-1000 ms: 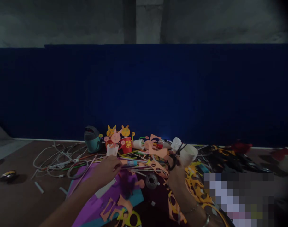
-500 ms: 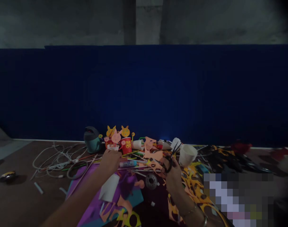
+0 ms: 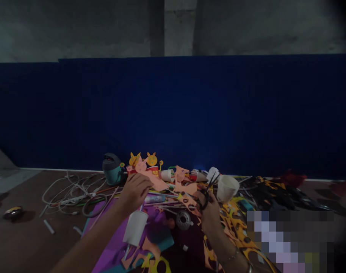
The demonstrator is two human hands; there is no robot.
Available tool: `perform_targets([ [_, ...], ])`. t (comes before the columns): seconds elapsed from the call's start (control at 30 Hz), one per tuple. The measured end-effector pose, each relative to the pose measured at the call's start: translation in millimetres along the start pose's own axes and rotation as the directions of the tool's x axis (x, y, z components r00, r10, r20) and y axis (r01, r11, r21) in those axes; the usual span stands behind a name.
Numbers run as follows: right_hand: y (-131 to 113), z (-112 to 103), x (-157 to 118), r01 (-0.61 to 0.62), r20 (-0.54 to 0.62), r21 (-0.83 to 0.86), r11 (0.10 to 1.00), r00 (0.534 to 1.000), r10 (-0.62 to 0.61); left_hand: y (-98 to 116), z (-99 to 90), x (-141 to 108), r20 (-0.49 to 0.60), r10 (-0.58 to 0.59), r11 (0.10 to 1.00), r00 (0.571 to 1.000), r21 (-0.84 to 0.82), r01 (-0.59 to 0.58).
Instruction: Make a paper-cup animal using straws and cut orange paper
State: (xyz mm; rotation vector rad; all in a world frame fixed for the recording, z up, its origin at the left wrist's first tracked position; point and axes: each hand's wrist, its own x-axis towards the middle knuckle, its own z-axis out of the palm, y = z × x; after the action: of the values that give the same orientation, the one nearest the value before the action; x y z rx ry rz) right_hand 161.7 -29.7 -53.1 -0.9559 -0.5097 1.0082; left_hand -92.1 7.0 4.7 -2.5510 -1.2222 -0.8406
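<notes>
Beside the right hand (image 3: 211, 218), pixelation (image 3: 289, 240) hides things.

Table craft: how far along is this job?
Done, it seems: orange cat cutouts stand on a red cup, with perforated orange paper scraps lying around. In hand: the left hand holds a pink paper cutout, the right hand black scissors. Left: a bare white paper cup by the left forearm, and a second white paper cup beyond the scissors.

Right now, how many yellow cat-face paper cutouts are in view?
2: one yellow cat-face cutout and, to its right, another, both at the craft pile's back; more may be hidden.
</notes>
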Motion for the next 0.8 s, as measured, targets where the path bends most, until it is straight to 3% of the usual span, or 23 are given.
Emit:
perform_targets([
  [0.07, 3.3, -1.1, 1.5, 0.007, -0.003, 0.011, 1.000, 1.000, -0.007, 8.4, 0.0, -7.8, -0.122, 0.125, 0.992, 0.985, 0.019, -0.123],
  [0.2, 8.2, -3.2, 5.5, 0.063, 0.003, -0.065, 0.996, 0.998, -0.063, 20.5, 2.2, -23.2, -0.247, 0.287, 0.958, 0.925, 0.070, -0.278],
  [0.37, -1.1, 1.4, -1.8, 0.196, 0.116, -0.168, 0.966, 0.977, -0.178, 28.7, 5.9, -31.0, -0.241, 0.345, 0.938, 0.907, 0.094, -0.332],
  [0.57, -1.9, 7.1, -18.8, -0.039, 0.295, -0.091, 0.995, 0.953, 0.064, 38.5, 13.3, -27.6, -0.198, 0.429, 0.903, 0.881, 0.092, -0.419],
  [0.63, 1.7, 5.6, -17.5, -0.071, 0.309, -0.032, 0.997, 0.948, 0.078, 40.5, 17.8, -26.1, -0.182, 0.413, 0.910, 0.892, 0.061, -0.409],
  [0.7, 2.7, 3.9, -13.5, -0.032, 0.289, -0.006, 0.999, 0.957, 0.033, 42.1, 23.0, -24.3, -0.234, 0.329, 0.941, 0.915, -0.001, -0.339],
  [0.8, -2.4, 3.0, -8.0, 0.057, 0.218, -0.035, 0.998, 0.975, -0.048, 46.8, 28.5, -18.4, -0.310, 0.015, 0.971, 0.950, -0.224, -0.088],
])
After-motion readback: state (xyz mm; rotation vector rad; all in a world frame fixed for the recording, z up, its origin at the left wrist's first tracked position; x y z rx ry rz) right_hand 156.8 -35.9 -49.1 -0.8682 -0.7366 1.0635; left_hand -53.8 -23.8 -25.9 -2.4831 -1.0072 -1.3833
